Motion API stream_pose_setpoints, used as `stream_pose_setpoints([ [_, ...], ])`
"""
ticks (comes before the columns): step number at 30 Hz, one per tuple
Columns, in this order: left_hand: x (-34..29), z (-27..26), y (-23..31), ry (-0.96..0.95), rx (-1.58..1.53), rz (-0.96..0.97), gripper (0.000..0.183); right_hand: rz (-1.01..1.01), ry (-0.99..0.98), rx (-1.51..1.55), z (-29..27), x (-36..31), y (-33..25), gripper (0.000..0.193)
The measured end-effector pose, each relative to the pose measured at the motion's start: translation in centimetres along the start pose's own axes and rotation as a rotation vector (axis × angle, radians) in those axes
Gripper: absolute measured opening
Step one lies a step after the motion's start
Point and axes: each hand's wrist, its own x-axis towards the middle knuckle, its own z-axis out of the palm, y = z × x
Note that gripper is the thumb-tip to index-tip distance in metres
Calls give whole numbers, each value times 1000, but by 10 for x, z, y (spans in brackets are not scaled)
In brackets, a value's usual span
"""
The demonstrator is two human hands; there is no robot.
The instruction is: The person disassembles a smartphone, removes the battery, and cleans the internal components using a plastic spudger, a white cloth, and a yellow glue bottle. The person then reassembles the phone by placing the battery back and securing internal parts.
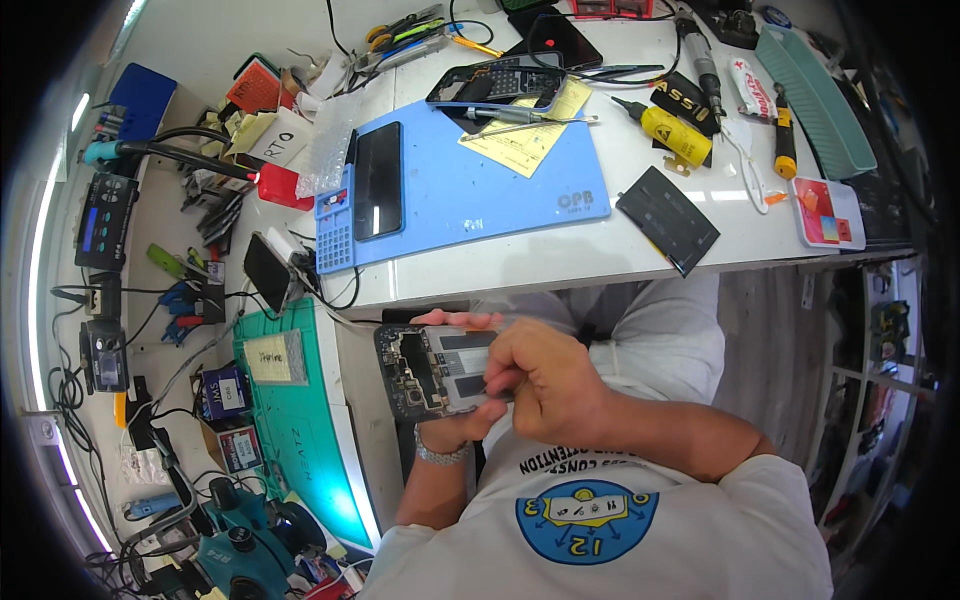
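An opened smartphone (455, 368) lies across my left hand (462, 428) below the table's front edge. Its back is off, and the circuit board and camera parts show at its left end. Fingers of the left hand wrap its far side, while the thumb presses along the near side. Above the phone's right end, my right hand (548, 382) is closed with its fingers curled in. Whatever those fingers pinch, if anything, is hidden. On the table rest a black battery (668, 218), a dark-screened phone (379, 180) and an opened phone frame (500, 82).
A blue work mat (530, 190) covers much of the white table, with tweezers and a yellow paper (535, 135) at its back. Right of it are a yellow bottle (675, 135), a screwdriver (785, 140) and a teal tray (815, 100). A teal microscope (245, 545) stands lower left.
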Motion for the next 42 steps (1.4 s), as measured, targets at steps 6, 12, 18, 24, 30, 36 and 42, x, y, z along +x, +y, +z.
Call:
stream_pose_setpoints([
  [6, -4, 5, 7, 133, 148, -24, 113, 114, 51, 86, 5, 0, 3, 29],
  [12, -10, -4, 3, 110, 92, 6, 116, 79, -146, 117, -12, 8, 10, 21],
  [18, -5, -14, 24, 175, -285, -173, 136, -10, -60, 53, -34, 32, -4, 15],
  [24, -8, -13, 13, 173, -417, -101, 103, 74, -6, -158, -7, 33, 1, 21],
  [30, -8, -4, 9, 256, -383, -111, 89, 52, 50, -297, 8, 30, 17, 19],
  [36, -12, -1, 4, 318, -401, -125, 99, 84, 64, -298, 13, 25, 19, 16],
  [42, -11, 5, -1, 341, -285, -99, 100, 45, 120, -319, 17, 25, 19, 10],
])
